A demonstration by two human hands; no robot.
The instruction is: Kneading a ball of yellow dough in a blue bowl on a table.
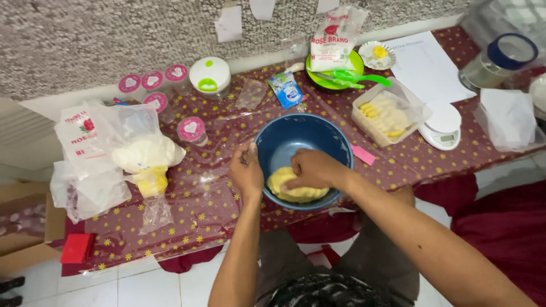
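Right hand clenched on yellow dough — long axis left-right — left hand gripping bowl.

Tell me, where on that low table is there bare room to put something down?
Bare cloth lies left of the blue bowl, between it and the plastic bags. Another patch sits beside the kitchen scale. The back edge, with pink-lidded jars and green plate, is crowded.

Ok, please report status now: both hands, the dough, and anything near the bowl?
Right hand pressing yellow dough inside blue bowl. Left hand steadying bowl rim. Pink card beside bowl, nothing blocking.
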